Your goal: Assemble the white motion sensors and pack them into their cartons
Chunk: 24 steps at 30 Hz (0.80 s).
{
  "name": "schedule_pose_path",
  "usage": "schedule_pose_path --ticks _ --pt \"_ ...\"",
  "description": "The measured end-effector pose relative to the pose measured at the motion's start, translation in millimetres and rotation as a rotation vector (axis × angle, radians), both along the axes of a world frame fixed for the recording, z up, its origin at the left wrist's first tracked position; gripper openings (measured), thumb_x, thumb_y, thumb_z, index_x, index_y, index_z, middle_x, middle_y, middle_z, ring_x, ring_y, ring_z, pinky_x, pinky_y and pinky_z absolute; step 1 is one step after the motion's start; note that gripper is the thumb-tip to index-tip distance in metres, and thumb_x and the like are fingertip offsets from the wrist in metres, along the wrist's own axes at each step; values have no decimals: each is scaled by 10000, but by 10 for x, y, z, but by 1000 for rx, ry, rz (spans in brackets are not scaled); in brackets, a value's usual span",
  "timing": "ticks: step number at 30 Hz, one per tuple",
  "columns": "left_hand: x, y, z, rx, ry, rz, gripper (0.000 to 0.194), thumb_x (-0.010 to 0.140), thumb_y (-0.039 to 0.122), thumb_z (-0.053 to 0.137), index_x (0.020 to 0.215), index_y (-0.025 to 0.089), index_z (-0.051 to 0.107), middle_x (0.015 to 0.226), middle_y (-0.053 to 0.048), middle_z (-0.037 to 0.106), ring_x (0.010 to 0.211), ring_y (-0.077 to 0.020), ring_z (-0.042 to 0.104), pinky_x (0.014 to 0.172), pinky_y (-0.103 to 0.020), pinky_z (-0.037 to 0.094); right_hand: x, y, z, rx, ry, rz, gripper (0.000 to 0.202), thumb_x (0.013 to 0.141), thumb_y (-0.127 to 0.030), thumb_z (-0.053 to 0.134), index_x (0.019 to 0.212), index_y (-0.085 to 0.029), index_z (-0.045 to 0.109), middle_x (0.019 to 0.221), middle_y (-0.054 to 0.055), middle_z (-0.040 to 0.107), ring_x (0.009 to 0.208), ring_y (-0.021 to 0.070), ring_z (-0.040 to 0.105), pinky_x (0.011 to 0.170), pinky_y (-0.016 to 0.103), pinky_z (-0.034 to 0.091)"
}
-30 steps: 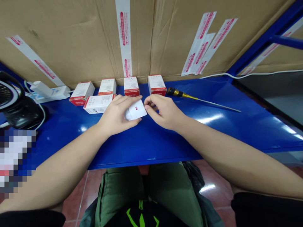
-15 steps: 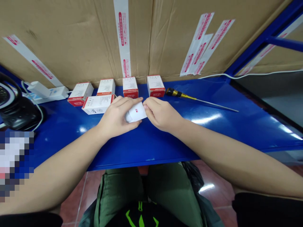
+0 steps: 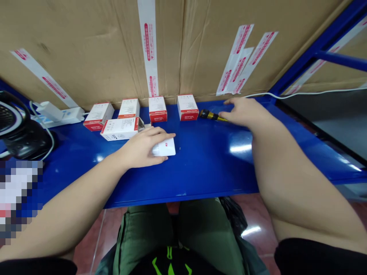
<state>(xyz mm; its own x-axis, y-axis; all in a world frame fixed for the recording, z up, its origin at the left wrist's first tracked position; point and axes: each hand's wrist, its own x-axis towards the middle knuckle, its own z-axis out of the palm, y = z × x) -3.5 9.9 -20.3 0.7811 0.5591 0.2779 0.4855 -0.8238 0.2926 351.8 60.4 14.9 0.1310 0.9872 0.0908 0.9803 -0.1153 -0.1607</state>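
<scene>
My left hand (image 3: 143,147) is wrapped over a white device (image 3: 168,146) with a small red mark, holding it on the blue table (image 3: 197,160). At the right, my right hand (image 3: 239,110) has thumb and fingers apart over the screwdriver (image 3: 213,115), whose black and yellow handle shows to the left of the thumb; the hand and wrist hide most of its shaft. An opened white and red box (image 3: 122,129) lies on its side just behind my left hand.
Several white and red boxes, among them one at the middle (image 3: 187,107), line the cardboard wall (image 3: 206,46). A power strip (image 3: 65,115) and a black device (image 3: 25,133) are at the left. A white cable (image 3: 309,91) runs right.
My right hand has left the white device and moved right and back to the screwdriver, with its fingers now spread. My left hand and the device have shifted slightly toward me.
</scene>
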Motion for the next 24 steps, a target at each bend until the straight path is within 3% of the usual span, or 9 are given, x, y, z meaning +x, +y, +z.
schedule_pose_path --ticks 3,6,10,12,14,16,20,22,24 --pt "-27 23 -18 -43 16 -26 600 978 372 771 1555 247 664 1402 -123 687 1231 -307 718 1093 -466 605 42 126 -107 -154 -45 1 463 889 -318 797 1318 -146 822 1079 165 827 1007 341 773 839 419 564" --pt "-44 34 -27 -72 33 -50 568 979 343 763 1536 267 681 1368 -109 683 1209 -295 717 1098 -463 602 -56 113 -100 -231 -82 -24 258 948 -285 744 1166 -188 844 998 133 824 960 318 778 787 399 545" --pt "-53 39 -37 -91 31 -54 531 978 342 731 1504 271 705 1316 -104 683 1169 -290 727 1082 -472 602 -110 -66 160 -82 94 -102 168 1000 -193 669 1080 -179 816 784 80 782 782 258 759 753 381 556" --pt "-49 41 -38 -95 32 -54 525 964 331 718 1485 273 715 1308 -104 682 1162 -290 729 1074 -475 601 -112 -155 287 9 204 -125 207 1018 -157 632 1136 -150 801 781 75 788 718 212 751 763 369 577" --pt "-42 43 -31 -97 28 -62 504 947 320 717 1449 278 728 1311 -101 687 1164 -290 726 1075 -471 597 -123 -193 336 -3 240 -111 228 1015 -132 615 1160 -123 792 779 75 790 677 178 741 758 353 586" --pt "-34 45 -17 -98 21 -76 450 935 326 725 1381 273 747 1311 -99 692 1164 -289 723 1074 -464 593 -142 -168 290 -70 232 -83 204 989 -99 628 1104 -111 796 738 68 774 640 173 723 734 350 588" --pt "-32 44 10 -108 53 -92 313 926 342 718 1223 251 755 1275 -95 702 1127 -279 723 1037 -442 592 -111 3 24 -147 59 -33 90 889 -109 723 859 -160 791 627 46 703 638 233 705 727 402 581" --pt "-38 42 14 -111 71 -95 277 936 339 704 1195 252 750 1264 -91 703 1116 -273 722 1031 -431 589 -29 80 -113 -182 -60 9 64 853 -158 755 808 -193 782 601 35 670 671 258 708 732 415 581" --pt "-45 40 12 -110 79 -99 258 954 341 693 1191 257 748 1277 -89 696 1119 -268 721 1034 -425 585 61 99 -208 -166 -46 76 22 827 -191 776 815 -207 786 605 37 654 710 274 712 746 428 586"
